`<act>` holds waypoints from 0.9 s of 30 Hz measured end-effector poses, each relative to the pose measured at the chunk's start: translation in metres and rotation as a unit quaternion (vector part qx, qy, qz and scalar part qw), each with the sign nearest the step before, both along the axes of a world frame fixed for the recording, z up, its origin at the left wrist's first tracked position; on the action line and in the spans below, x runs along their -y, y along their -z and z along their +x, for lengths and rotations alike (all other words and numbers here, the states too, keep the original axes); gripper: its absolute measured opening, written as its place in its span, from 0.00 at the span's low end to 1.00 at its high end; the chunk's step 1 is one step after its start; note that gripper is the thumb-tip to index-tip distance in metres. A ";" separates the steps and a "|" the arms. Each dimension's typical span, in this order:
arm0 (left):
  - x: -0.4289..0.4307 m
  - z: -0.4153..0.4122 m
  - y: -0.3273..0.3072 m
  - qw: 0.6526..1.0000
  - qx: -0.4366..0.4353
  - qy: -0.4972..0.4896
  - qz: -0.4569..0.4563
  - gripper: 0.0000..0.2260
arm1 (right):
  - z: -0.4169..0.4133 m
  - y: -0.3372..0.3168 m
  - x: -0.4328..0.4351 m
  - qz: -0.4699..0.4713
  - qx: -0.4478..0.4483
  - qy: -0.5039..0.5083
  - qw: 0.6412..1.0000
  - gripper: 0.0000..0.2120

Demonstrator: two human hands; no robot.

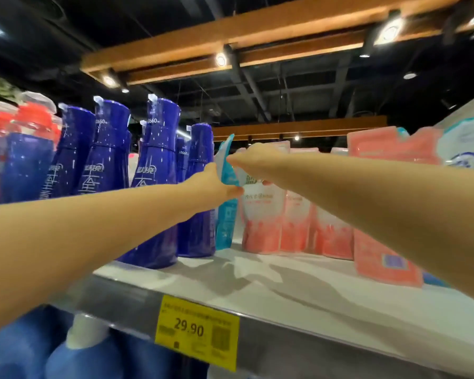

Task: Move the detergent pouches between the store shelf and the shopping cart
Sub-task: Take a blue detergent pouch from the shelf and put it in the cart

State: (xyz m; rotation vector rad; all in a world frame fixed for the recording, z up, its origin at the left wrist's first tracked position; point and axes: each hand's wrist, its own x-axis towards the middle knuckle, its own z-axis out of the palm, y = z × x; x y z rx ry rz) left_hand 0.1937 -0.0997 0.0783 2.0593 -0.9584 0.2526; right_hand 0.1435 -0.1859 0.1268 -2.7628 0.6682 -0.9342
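two bare arms reach up and forward in the head view, meeting just above the middle of the frame at a white shelf [312, 291]. the left hand [216, 183] comes in from eight o'clock and grips a teal pouch [226, 222] by its middle, fingers curled round the near edge. the right hand [253, 160] comes in from three o'clock and pinches the same pouch at its bent-over top; most of its fingers are hidden behind the knuckles. the teal pouch stands upright on the shelf, its base down, wedged between tall blue bottles [156, 160] at its nine o'clock and a row of pink pouches [260, 222] at its three o'clock, touching both. more pink pouches lean near the frame's right edge. a yellow price tag [196, 335] hangs on the shelf lip at six o'clock. the shopping cart is not in view. the step in hand looks like drawing the teal pouch out of the row. to do it well, lift it straight toward the body instead of twisting, keep one hand low to carry the soft, sagging weight, and watch that the neighbouring pink pouches and the nearest bottle do not tip as it slides free.
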 end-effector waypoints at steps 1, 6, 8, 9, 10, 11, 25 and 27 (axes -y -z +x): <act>0.002 0.006 0.000 1.000 -0.007 0.007 -0.005 0.26 | 0.012 -0.004 0.000 0.031 0.015 -0.023 0.999 0.17; 0.012 0.030 0.003 0.998 -0.023 0.057 0.008 0.27 | 0.059 -0.011 0.000 0.126 0.097 -0.081 0.984 0.19; 0.015 0.038 0.007 0.998 -0.023 0.061 0.015 0.28 | 0.069 -0.015 0.001 0.080 0.086 0.010 0.993 0.17; 0.016 0.040 0.009 0.998 -0.023 0.063 0.013 0.28 | 0.072 -0.019 0.003 0.052 0.092 0.056 0.993 0.16; 0.016 0.041 0.011 0.998 -0.024 0.065 0.009 0.28 | 0.072 -0.021 0.005 0.035 0.097 0.084 0.991 0.15; 0.016 0.041 0.013 0.997 -0.028 0.067 0.004 0.28 | 0.071 -0.022 0.007 0.021 0.104 0.091 0.990 0.15; 0.023 0.037 0.024 0.994 -0.023 0.099 -0.045 0.38 | 0.031 -0.025 0.051 -0.007 0.221 0.059 0.973 0.15; 0.023 0.034 0.023 0.994 -0.026 0.098 -0.046 0.38 | 0.017 -0.022 0.054 -0.002 0.237 0.058 0.970 0.14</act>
